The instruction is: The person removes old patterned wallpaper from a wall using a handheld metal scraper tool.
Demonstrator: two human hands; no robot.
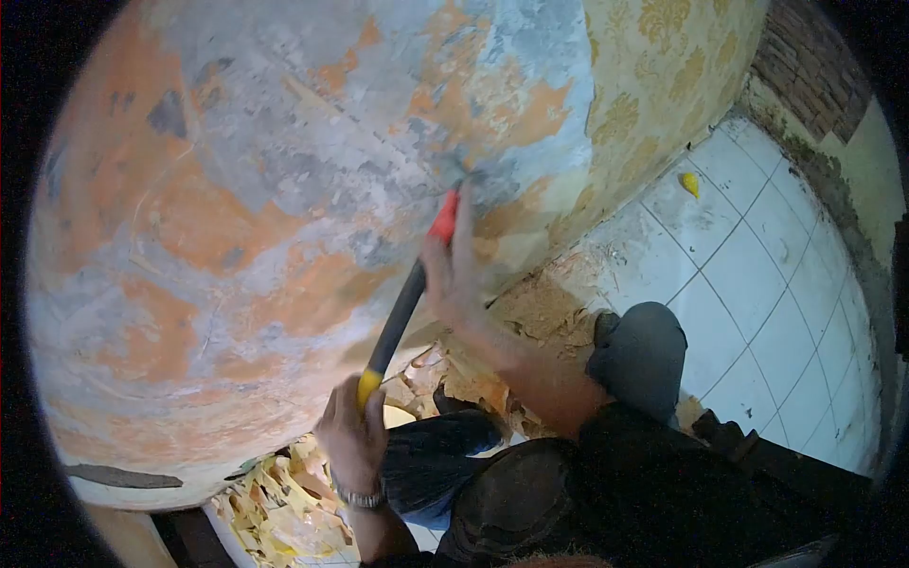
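A long-handled scraper (396,317) slants up across the wall, its dark shaft ending in a yellow grip below and a red collar above. My left hand (352,431), with a watch at the wrist, is wrapped around the yellow end. Higher up, my right hand (449,279) holds the shaft just below the red collar, its fingers somewhat blurred and one stretched along the tool. The scraper's head meets the wall (322,151) and is too blurred to make out. Patches of grey, orange and pale blue cover this wall.
Patterned yellow wallpaper (653,66) still covers the wall's right part. Torn wallpaper scraps (284,506) lie along the wall's foot. On the white floor tiles (757,275) sits a small yellow object (690,184). My knee (639,355) is bent close to the wall.
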